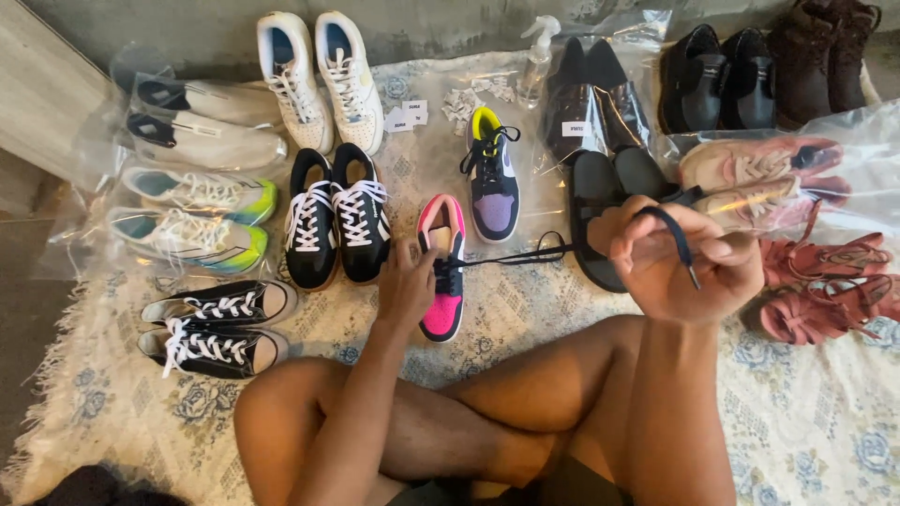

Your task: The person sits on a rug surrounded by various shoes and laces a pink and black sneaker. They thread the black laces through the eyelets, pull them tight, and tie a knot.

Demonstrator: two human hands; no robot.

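Right hand (689, 258) fingers closed on dark lace (525, 255); left hand (405, 281) steadying pink shoe (442, 272), clear bags around.

A pale cloth (825, 422) printed with blue flowers covers most of the floor, its frayed fringe (42, 394) trailing onto bare grey-brown flooring (19, 309) at the left. Along the top runs a rough, stained grey wall (450, 23), and in the upper left corner a light wooden board (37, 84) slants across the floor toward it. Soft, even light falls over the whole scene, without hard shadows, a little dimmer at the left edge where the cloth ends.
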